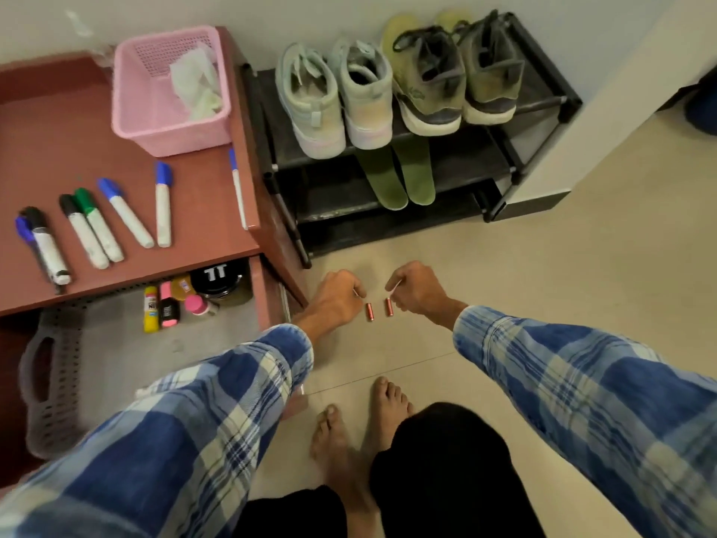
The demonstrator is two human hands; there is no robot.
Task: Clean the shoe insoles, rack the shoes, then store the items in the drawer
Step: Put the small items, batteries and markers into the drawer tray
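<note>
My left hand (336,295) and my right hand (416,291) are low over the floor, each pinched on a thin white stick. Two small red batteries (369,311) (389,307) lie on the tiles between them, just below the fingertips. On the black shoe rack's (543,102) top shelf stand a pale pair of shoes (337,102) and an olive-grey pair (454,79). Two green insoles (399,178) lean on the lower shelf. Yellowish insoles (399,29) stick up behind the olive pair. The open drawer (217,335) holds a yellow tube, a pink highlighter and a black tin.
A red-brown cabinet top (58,149) carries several markers (124,213) and a pink basket (170,91) with crumpled tissue. A grey perforated basket (46,398) sits at the lower left. My bare feet (361,413) rest on the tiled floor. A white wall corner stands right of the rack.
</note>
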